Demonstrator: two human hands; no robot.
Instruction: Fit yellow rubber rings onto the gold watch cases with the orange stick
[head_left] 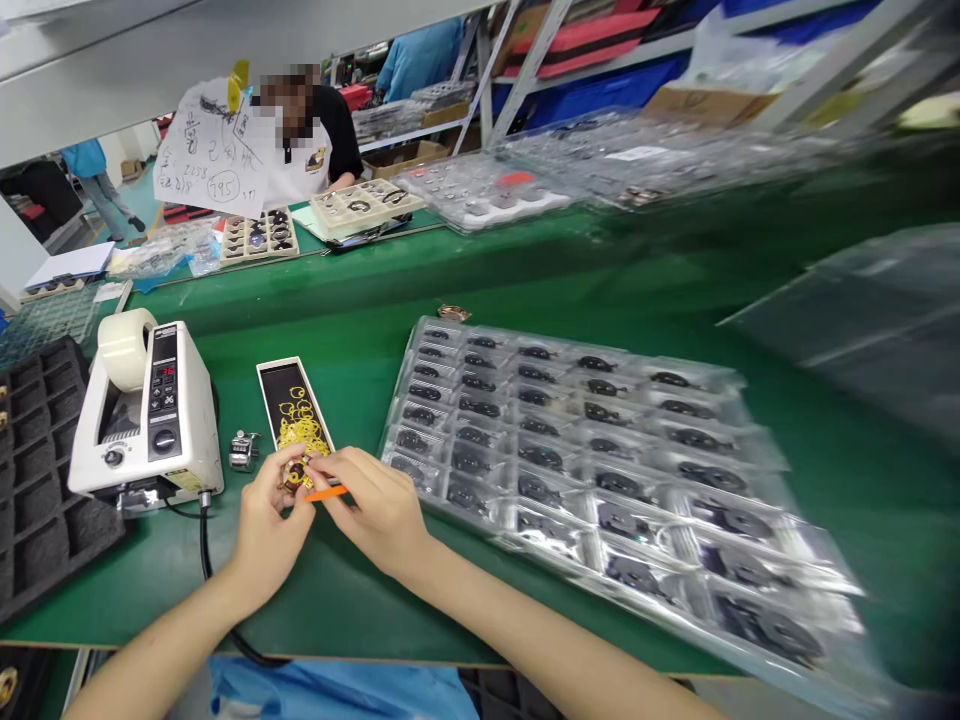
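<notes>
Small round piece (pixel 295 478) between the hands: mostly behind fingertips, can't ID. Orange stick (pixel 325 493) partly hidden by the right hand (pixel 382 512). Near end of white box (pixel 279 381), just past the left hand (pixel 271 525), is covered. Tally counter (pixel 241 452), left of that hand: digits unreadable. Foam tray (pixel 66 462), farther left: cut off. Blister tray (pixel 576 464), right of right hand: near-right corner blurred.
</notes>
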